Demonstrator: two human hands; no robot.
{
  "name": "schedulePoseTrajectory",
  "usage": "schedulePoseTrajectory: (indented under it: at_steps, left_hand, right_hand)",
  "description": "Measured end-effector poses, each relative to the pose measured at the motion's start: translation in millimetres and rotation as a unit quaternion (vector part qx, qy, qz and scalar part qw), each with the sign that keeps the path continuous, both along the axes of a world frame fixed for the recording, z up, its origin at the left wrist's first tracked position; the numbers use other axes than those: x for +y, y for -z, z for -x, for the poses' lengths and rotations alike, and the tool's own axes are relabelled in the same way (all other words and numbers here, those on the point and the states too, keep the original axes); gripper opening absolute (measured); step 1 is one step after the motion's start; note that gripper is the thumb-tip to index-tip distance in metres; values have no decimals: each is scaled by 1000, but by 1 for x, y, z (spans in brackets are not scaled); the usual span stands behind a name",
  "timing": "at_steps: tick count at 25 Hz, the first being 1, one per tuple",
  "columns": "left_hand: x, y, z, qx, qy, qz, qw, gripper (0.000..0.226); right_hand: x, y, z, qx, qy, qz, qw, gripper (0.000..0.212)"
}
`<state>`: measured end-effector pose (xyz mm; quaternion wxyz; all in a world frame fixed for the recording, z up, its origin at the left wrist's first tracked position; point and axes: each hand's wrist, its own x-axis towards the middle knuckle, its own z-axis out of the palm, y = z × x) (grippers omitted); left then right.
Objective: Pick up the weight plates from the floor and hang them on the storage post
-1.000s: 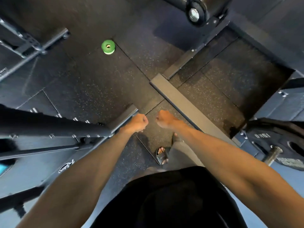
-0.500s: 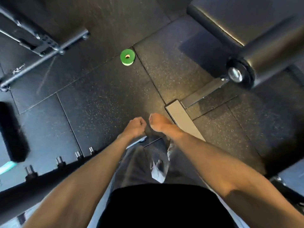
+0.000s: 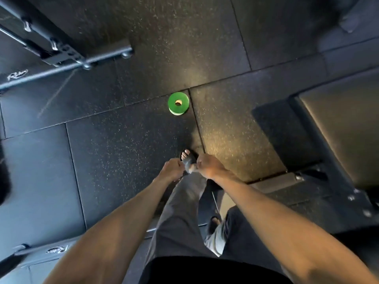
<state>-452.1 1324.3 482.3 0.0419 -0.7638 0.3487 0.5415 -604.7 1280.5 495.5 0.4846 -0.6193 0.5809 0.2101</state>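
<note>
left hand (image 3: 171,168): loosely curled, holding nothing; carried in front of the body at about waist level, presumably kept free for the coming pickup.
right hand (image 3: 209,166): loosely curled and likewise empty, just beside the left hand, knuckles toward the floor.
small green round weight plate with a centre hole (image 3: 178,103): lies flat on the floor, ahead of both hands and well apart from them, close to a seam between two mats; lying flat, it offers only its rim and its hole for a grip, so a bend down will probably be needed.
dark speckled rubber floor mats (image 3: 123,160): carry the plate; the tiles meet in seams running just past the plate's far and right edges.
sandalled foot (image 3: 187,156): planted just beyond the hands, toes pointed toward the plate, which suggests a step in its direction.
black metal rack base (image 3: 61,52): far ahead and to the left of the left hand, bolted feet on the floor; whether it carries the storage post cannot be told.
padded black bench (image 3: 338,130): to the right of the right hand, clear of the path to the plate.
storage post: not identifiable in this view.
task stage (judgement): approach; the plate is not yet touched.
</note>
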Motion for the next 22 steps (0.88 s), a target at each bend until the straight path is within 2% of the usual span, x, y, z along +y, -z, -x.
schedulePoseTrajectory:
  at_steps: [3,7,12,18,22]
  left_hand:
    - [-81,17,-29,-5,-60,26,998,22]
    - [-173,44,-51,-7,-151,33,988,25]
    - [-271,107,-68,7,-286,15,958,24]
    - [-327,261,-101,19,-424,-78,902,28]
    - [-331,378,-124,-24,-476,-87,875,33]
  right_hand:
    - [-88,10,-26,0,-48,14,999,21]
    - [-200,35,-71,-1,-99,27,995,26]
    - [-309,112,-123,-15,-182,10,983,30]
    - [-390,258,-159,-3,-340,9,940,27]
    - [-397,380,-175,-12,-423,22,906,20]
